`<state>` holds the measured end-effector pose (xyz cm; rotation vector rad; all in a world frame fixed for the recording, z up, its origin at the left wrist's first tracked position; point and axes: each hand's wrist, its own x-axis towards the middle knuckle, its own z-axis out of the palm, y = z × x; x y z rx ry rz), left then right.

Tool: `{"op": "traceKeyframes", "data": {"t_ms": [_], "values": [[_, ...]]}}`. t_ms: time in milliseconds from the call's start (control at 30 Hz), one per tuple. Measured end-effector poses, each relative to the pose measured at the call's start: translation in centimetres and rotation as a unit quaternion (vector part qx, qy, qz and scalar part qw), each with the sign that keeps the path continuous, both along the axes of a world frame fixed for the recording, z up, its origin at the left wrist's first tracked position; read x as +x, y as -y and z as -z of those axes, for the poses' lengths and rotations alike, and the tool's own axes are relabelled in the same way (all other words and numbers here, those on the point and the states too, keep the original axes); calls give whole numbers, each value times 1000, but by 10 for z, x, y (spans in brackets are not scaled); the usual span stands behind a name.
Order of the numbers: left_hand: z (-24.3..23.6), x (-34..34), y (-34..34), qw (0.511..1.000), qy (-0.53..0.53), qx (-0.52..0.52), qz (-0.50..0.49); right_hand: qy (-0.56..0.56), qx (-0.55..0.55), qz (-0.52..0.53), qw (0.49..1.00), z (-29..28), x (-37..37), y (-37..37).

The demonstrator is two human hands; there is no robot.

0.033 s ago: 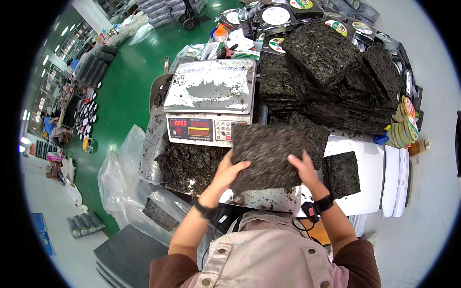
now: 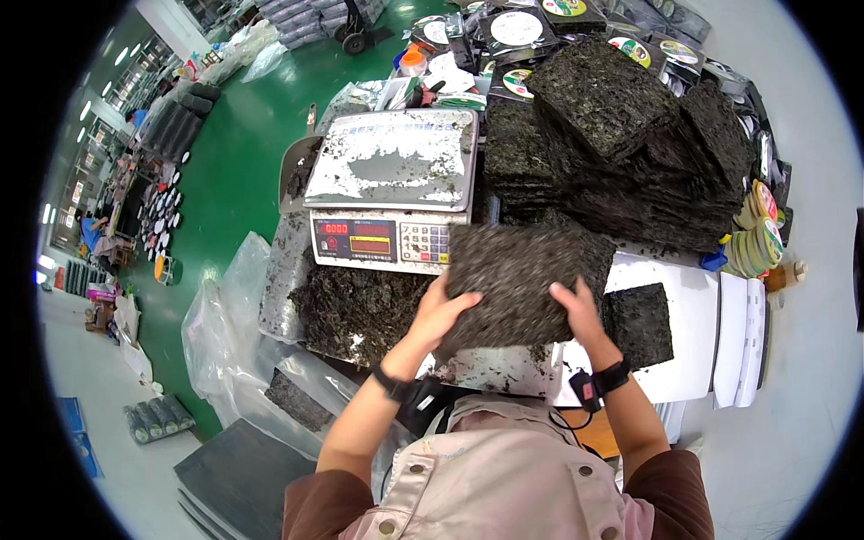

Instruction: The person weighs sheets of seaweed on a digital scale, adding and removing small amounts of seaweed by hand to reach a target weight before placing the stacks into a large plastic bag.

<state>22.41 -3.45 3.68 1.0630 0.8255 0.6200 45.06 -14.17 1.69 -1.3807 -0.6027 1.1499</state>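
Observation:
Between my two hands is a squarish stack of dark dried seaweed sheets (image 2: 515, 286), blurred by motion. My left hand (image 2: 441, 310) grips its left edge, thumb on top. At the right edge my right hand (image 2: 576, 310) holds it the same way; the fingers underneath are hidden. The stack hovers over the front of the worktable, just right of a digital scale (image 2: 355, 238). Seaweed crumbs dot the scale's metal pan (image 2: 396, 162). Right of my right hand, a smaller seaweed piece (image 2: 641, 324) lies on a white surface (image 2: 688, 310).
A tall pile of seaweed sheets (image 2: 612, 108) rises at the back right, with labelled black packs (image 2: 517, 36) behind it. Round labels (image 2: 763, 243) stand at the right. Loose seaweed (image 2: 360, 306) fills a tray before the scale. Clear plastic (image 2: 234, 333) hangs at the left.
Both hands have shifted slightly right and up with the seaweed stack still between them. Nothing was let go.

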Motion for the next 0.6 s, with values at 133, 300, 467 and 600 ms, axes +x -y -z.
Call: {"op": "traceKeyframes", "data": {"t_ms": [133,300,467,600], "values": [[23,77,-24,998,-59,27,10,-58,-7,39,998,8,63,-5],[83,119,-57,989,-142,33,26,110,-122,83,983,63,108,-14],[55,76,-13,980,-138,131,-55,422,52,202,883,63,83,8],[70,-2,58,964,-160,160,-139,476,194,-135,847,76,50,93]]}}
